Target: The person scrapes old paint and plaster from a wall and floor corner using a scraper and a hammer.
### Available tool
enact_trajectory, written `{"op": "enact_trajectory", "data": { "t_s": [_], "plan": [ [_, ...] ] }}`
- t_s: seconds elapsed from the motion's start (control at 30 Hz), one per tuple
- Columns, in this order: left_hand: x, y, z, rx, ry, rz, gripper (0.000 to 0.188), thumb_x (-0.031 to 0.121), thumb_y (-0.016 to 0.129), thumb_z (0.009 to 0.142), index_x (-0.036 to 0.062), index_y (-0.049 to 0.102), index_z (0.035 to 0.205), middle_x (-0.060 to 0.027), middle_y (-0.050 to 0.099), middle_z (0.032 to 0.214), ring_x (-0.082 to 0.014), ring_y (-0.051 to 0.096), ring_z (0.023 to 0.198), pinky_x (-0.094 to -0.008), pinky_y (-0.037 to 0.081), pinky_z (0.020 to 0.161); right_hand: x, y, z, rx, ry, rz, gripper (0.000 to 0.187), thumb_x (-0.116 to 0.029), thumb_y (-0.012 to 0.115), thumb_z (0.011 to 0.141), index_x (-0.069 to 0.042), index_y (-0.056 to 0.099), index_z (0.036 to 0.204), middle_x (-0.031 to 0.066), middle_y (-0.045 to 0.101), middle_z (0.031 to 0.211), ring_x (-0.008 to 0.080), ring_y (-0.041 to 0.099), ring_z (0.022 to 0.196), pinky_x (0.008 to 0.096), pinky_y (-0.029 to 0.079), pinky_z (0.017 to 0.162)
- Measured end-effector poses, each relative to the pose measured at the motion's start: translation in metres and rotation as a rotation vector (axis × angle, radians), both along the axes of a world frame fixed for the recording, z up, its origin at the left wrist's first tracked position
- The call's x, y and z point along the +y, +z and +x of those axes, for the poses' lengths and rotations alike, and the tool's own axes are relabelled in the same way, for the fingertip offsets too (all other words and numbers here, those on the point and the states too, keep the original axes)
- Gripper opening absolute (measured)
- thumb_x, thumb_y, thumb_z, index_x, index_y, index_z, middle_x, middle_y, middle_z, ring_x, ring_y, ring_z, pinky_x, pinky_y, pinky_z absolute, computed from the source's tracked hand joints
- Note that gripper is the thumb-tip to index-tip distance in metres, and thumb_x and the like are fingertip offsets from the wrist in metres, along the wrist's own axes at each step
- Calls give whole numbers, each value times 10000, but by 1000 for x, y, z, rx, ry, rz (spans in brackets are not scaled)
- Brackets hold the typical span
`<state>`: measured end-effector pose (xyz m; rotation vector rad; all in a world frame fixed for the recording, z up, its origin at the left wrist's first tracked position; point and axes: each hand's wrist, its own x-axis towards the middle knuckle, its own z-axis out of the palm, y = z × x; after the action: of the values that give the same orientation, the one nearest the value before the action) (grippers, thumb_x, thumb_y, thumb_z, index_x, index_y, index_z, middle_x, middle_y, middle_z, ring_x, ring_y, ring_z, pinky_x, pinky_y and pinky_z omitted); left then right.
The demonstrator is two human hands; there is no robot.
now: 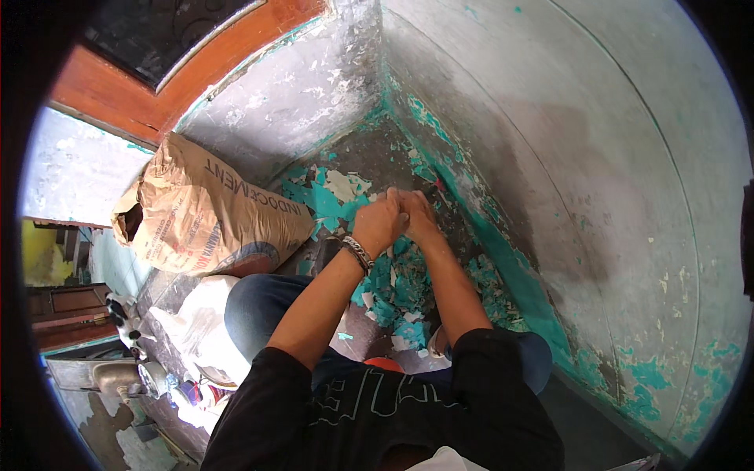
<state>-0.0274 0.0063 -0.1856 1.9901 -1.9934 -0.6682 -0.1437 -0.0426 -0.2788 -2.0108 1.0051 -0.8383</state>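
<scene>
My left hand [378, 223], with a bracelet [359, 254] at its wrist, is closed. It is pressed up against my right hand [419, 215], whose fingers are curled too. What they hold between them, if anything, is hidden by the fingers. Both hands are above the floor in the corner, over turquoise and pale paint flakes. One heap of flakes [402, 292] lies below the hands, between my knees. Larger paint chips [326, 198] are spread just beyond my left hand.
A brown paper sack [224, 208], printed and torn open at one end, leans at the left. The grey wall [613, 173] on the right has peeling turquoise paint along its base. A white sack [206, 322] lies beside my left knee; a black-and-white cat [124, 322] is further left.
</scene>
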Motion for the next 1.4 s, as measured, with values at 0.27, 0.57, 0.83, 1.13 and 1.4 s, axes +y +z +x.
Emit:
{"op": "enact_trajectory", "data": {
  "t_s": [0.27,0.57,0.83,1.13,1.4],
  "plan": [
    [-1,-46,-26,-333,-211,190,229,136,511,813,4,487,999,-172,635,847,-343,652,751,-412,527,691,-4,-43,-35,286,-70,-152,282,-87,724,667,-106,604,922,70,583,919,278,544,988,437,361,901],
    [-16,11,9,-376,-291,-112,286,194,556,833,-2,529,1039,-168,628,821,-319,648,706,-414,517,593,-29,-16,-19,159,-169,-205,314,-73,780,598,-91,563,823,65,562,837,297,553,882,438,387,851],
    [-59,36,24,-319,-326,1,237,106,596,806,3,544,1013,-163,600,806,-334,640,702,-422,509,582,-54,-4,-1,147,-235,-129,349,-40,803,575,-108,527,779,70,560,811,305,556,862,430,414,775],
    [-66,52,53,-251,-398,-41,332,109,632,807,28,539,1116,-143,576,840,-314,625,761,-404,509,618,-79,-7,13,57,-221,-318,278,-131,799,618,-106,528,677,54,554,640,276,586,648,397,440,589],
    [-63,17,74,-147,-319,-69,370,123,638,810,43,533,1156,-129,567,871,-316,614,766,-402,501,627,-93,-29,26,152,-122,-286,249,-137,765,690,-104,528,618,72,566,614,275,591,613,384,428,540]
  ]
}}
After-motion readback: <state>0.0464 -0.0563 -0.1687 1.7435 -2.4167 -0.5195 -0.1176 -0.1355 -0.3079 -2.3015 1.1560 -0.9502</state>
